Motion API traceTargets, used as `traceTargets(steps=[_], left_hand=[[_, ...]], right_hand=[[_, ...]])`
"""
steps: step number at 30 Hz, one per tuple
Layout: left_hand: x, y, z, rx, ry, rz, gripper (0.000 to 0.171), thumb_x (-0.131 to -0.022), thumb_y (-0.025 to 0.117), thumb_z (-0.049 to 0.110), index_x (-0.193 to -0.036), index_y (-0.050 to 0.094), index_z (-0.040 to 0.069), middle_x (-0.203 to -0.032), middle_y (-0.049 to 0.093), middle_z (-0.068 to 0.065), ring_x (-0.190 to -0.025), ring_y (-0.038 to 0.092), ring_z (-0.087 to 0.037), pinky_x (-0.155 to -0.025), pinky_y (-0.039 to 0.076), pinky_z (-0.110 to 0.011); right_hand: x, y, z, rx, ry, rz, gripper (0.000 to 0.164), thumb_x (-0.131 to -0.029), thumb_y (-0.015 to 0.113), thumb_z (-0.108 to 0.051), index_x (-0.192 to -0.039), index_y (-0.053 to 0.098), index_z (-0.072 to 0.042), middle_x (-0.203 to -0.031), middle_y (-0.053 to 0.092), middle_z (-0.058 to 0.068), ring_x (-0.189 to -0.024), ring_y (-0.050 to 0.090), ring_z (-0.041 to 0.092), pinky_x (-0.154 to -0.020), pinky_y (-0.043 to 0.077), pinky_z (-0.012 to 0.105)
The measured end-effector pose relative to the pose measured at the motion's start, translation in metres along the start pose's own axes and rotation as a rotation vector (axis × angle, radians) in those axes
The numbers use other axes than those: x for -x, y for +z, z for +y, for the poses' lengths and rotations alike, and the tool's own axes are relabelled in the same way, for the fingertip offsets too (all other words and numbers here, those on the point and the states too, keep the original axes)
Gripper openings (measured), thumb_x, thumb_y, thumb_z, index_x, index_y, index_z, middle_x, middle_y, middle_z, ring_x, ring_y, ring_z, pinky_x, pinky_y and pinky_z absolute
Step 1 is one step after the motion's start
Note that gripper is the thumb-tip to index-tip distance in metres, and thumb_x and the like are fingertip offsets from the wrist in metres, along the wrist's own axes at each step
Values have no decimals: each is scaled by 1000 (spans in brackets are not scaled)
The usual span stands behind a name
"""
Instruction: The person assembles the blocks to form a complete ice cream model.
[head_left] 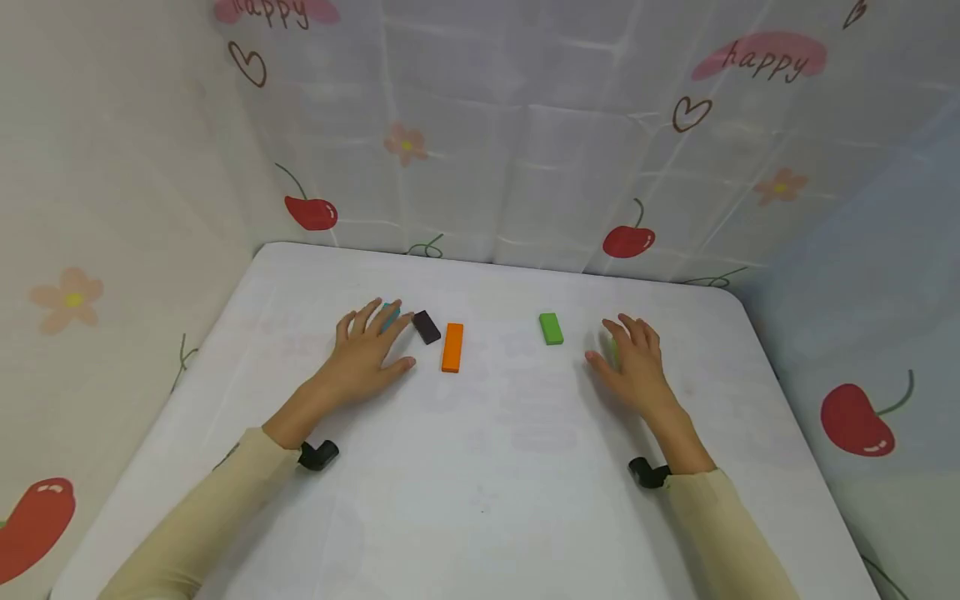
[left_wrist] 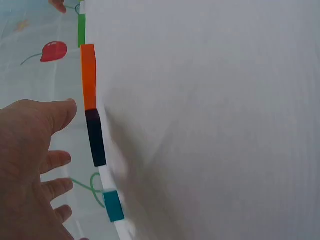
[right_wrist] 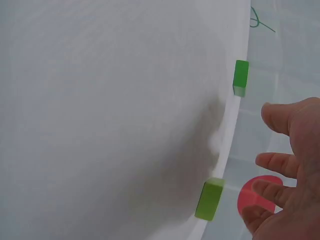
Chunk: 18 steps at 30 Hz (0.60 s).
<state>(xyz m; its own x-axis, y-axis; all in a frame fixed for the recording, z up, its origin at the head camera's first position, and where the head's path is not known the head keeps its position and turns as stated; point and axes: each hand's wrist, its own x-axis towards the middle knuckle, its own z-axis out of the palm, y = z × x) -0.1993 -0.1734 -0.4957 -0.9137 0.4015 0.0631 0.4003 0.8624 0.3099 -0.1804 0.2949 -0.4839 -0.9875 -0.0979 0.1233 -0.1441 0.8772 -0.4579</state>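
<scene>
Three blocks — a teal block, black block and orange block — lie below and beside the spread-fingered left hand; a lime-green block lies below the loosely spread right hand, a green block nearby.

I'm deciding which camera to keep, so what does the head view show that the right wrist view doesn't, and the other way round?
Only the head view shows the left hand, the orange block, the black block, the blue block partly behind that hand, the sleeves and the "happy" lettering.

Only the right wrist view shows the lighter green block whole; in the head view the right hand hides most of it.

Both show that right hand, the darker green block, the white table and the printed backdrop.
</scene>
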Motion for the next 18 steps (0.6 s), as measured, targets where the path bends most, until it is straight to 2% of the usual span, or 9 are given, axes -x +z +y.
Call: traceTargets(steps=[3,6,9,13,18], left_hand=[[-2,3,14,28,57,-1,69,-106,64,48,-167,41,25,-176,35,-7,-163,23,-39,-123,21,-67],[-6,6,27,62,71,15,59,-107,65,43,-161,50,24,-166,49,-6,-155,34,-36,-120,31,-62],[-12,8,37,87,52,40,53,-107,66,40,-156,58,22,-155,59,-7,-146,42,-34,-118,38,-59],[-22,9,47,115,9,55,51,-105,69,38,-151,61,17,-143,67,-8,-127,52,-30,-110,47,-51],[-31,12,54,110,-14,43,52,-104,72,36,-148,63,11,-126,68,-7,-111,51,-27,-98,49,-42]], right_hand=[[-5,2,-6,-22,-21,34,52,-105,69,-27,-147,59,2,-157,49,29,-149,33,52,-121,29,68],[-11,5,-14,-36,-15,44,42,-106,68,-25,-139,66,1,-145,61,27,-137,45,48,-115,39,63],[-16,7,-22,-50,9,21,39,-107,66,-28,-135,70,-1,-129,72,24,-122,59,43,-105,49,59],[-24,11,-30,-70,48,-38,39,-107,64,-31,-134,71,-4,-112,77,19,-104,71,35,-92,56,53],[-36,19,-36,-78,53,-53,42,-107,65,-28,-139,66,-2,-114,76,20,-100,73,34,-90,58,51]])
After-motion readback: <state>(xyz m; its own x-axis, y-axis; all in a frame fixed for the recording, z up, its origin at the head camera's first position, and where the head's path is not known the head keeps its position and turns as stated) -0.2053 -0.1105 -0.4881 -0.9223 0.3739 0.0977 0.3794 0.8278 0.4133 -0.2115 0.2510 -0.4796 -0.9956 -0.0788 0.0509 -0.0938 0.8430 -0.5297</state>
